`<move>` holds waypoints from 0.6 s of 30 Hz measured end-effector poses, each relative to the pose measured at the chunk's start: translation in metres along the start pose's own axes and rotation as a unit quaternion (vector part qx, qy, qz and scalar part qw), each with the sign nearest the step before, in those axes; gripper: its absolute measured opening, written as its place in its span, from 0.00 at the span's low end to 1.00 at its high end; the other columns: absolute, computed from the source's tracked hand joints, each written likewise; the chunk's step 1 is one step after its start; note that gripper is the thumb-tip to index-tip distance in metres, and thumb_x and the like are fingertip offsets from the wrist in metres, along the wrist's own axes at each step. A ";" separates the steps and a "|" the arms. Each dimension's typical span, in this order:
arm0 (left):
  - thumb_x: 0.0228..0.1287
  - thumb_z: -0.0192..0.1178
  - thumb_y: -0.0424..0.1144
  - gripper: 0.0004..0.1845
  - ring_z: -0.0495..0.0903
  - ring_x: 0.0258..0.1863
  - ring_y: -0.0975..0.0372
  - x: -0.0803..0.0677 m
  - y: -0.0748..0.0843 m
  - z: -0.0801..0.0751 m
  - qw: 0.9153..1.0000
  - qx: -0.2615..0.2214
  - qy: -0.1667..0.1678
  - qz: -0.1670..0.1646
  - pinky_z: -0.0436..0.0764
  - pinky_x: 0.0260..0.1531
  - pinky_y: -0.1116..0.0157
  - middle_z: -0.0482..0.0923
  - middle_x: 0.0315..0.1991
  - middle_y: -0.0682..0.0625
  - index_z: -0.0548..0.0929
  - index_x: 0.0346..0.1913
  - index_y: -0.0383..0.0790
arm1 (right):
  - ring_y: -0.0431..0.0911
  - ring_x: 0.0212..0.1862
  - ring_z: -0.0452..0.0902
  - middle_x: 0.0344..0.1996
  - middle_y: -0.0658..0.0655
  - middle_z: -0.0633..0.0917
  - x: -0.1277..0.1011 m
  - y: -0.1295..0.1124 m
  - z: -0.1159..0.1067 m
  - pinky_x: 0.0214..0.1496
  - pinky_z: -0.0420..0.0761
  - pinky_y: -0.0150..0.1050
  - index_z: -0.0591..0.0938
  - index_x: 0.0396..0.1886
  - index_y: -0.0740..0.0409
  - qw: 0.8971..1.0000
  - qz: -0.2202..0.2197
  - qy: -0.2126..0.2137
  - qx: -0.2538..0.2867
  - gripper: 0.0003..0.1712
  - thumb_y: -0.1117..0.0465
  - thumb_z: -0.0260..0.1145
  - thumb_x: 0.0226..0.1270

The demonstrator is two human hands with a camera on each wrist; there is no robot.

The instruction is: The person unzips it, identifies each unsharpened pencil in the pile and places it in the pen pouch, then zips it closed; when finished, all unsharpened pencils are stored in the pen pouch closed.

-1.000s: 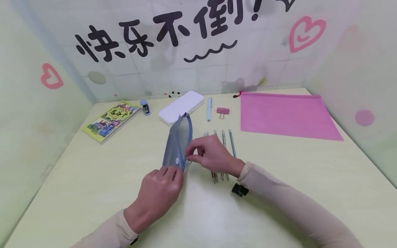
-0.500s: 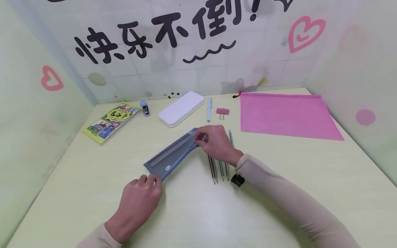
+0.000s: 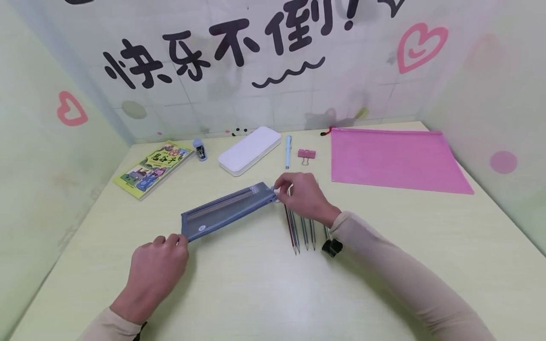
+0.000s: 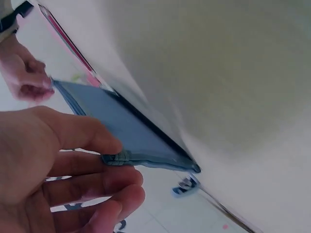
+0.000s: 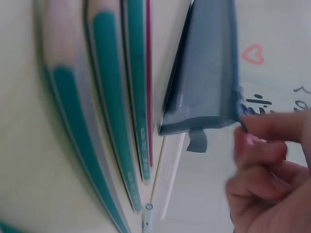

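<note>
A blue-grey see-through zip pouch is stretched between both hands above the table, slanting up to the right. My left hand pinches its near left corner; the left wrist view shows thumb and forefinger on the fabric end of the pouch. At the opposite end, my right hand pinches the corner beside a small ring, by the zip edge. In the right wrist view the pouch hangs from the fingertips, with a small fabric tab at its end. Several pencils lie under and beside my right hand, partly covered by it.
Farther back lie a comic-covered book, a small blue-capped bottle, a white case, a light blue pen and a pink binder clip. A pink zip bag lies right; a black object sits by my right sleeve.
The pouch has swung from pointing away to lying crosswise, and its gaping mouth has narrowed. My left hand has moved left and nearer; my right hand has moved right and slightly farther away.
</note>
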State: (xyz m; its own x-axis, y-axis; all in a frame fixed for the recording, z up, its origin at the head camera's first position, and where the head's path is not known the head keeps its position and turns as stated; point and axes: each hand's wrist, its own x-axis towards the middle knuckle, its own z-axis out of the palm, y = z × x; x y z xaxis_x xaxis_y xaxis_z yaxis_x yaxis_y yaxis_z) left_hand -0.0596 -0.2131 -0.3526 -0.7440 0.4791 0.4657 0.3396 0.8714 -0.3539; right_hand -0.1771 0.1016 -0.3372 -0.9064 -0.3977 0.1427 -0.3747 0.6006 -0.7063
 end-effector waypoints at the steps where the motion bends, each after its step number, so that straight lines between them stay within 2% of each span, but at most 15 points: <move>1: 0.43 0.72 0.26 0.07 0.72 0.12 0.56 0.000 -0.004 0.001 1.000 0.000 -0.013 -0.006 0.65 0.02 0.64 0.83 0.21 0.42 0.83 0.26 0.30 | 0.42 0.29 0.78 0.30 0.54 0.88 -0.001 -0.001 0.002 0.31 0.77 0.30 0.86 0.45 0.59 0.999 0.014 -0.030 0.011 0.10 0.69 0.66 0.64; 4: 0.46 0.72 0.27 0.07 0.71 0.12 0.58 0.001 -0.015 0.004 0.998 -0.003 -0.059 -0.029 0.65 0.03 0.65 0.83 0.21 0.43 0.83 0.27 0.31 | 0.41 0.30 0.77 0.29 0.52 0.85 -0.005 -0.004 0.010 0.33 0.77 0.31 0.84 0.48 0.59 0.992 0.037 -0.114 0.031 0.13 0.69 0.67 0.63; 6: 0.48 0.72 0.28 0.07 0.71 0.13 0.58 0.002 -0.022 0.006 0.995 -0.008 -0.088 -0.042 0.66 0.03 0.64 0.83 0.22 0.44 0.83 0.29 0.31 | 0.41 0.30 0.76 0.28 0.52 0.84 -0.006 -0.006 0.016 0.34 0.76 0.31 0.84 0.48 0.58 0.987 0.034 -0.153 0.032 0.13 0.69 0.67 0.63; 9: 0.51 0.71 0.29 0.07 0.71 0.13 0.57 0.002 -0.028 0.010 0.990 -0.018 -0.125 -0.056 0.68 0.04 0.63 0.83 0.23 0.44 0.84 0.32 0.31 | 0.40 0.30 0.75 0.27 0.50 0.82 -0.009 -0.010 0.023 0.35 0.77 0.31 0.84 0.46 0.58 0.984 0.020 -0.174 0.015 0.12 0.70 0.67 0.62; 13: 0.53 0.69 0.29 0.05 0.69 0.13 0.57 0.003 -0.027 0.011 0.983 -0.018 -0.172 -0.068 0.68 0.05 0.61 0.79 0.20 0.44 0.82 0.31 0.32 | 0.39 0.28 0.75 0.26 0.49 0.82 -0.012 -0.012 0.026 0.33 0.77 0.30 0.84 0.44 0.58 0.981 0.016 -0.194 -0.006 0.11 0.69 0.69 0.62; 16: 0.54 0.67 0.28 0.05 0.65 0.12 0.58 0.011 -0.025 0.005 0.980 -0.013 -0.187 -0.070 0.66 0.06 0.63 0.72 0.15 0.46 0.80 0.27 0.33 | 0.39 0.28 0.76 0.26 0.49 0.83 -0.011 -0.011 0.020 0.33 0.77 0.30 0.85 0.44 0.57 0.979 0.015 -0.202 -0.022 0.10 0.65 0.70 0.63; 18: 0.55 0.67 0.30 0.06 0.63 0.12 0.60 0.024 -0.024 0.000 0.981 -0.025 -0.181 -0.063 0.63 0.06 0.66 0.69 0.14 0.48 0.80 0.27 0.33 | 0.40 0.29 0.77 0.28 0.49 0.85 -0.008 -0.010 0.013 0.33 0.78 0.31 0.85 0.45 0.56 0.980 0.009 -0.197 -0.037 0.10 0.63 0.70 0.64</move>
State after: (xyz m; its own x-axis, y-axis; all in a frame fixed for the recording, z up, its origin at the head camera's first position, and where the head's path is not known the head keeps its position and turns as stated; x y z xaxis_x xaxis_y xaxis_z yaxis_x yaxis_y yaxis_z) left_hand -0.0856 -0.2226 -0.3330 -0.9345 0.3063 0.1814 0.2529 0.9298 -0.2672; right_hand -0.1636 0.0898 -0.3399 -0.7723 -0.6151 -0.1588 -0.3863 0.6532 -0.6513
